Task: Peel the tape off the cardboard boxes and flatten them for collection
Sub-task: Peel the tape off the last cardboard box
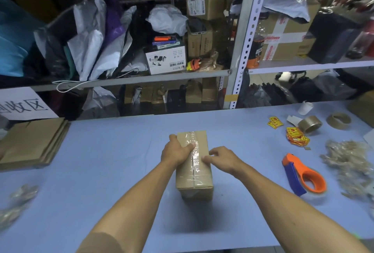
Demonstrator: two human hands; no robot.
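Clear tape (193, 158) runs along the top seam of the box (194, 168), which stands on the blue table (113, 151) at centre frame. My left hand (178, 151) is curled over the far left of the top, thumb pinching a lifted bit of tape, I judge. My right hand (221, 159) rests loosely bent on the right edge, gripping nothing I can see. Best to brace with the right and pull low and steady along the seam, so the strip comes off whole. Glare hides the tape's free end; the far end flap and underside are out of sight.
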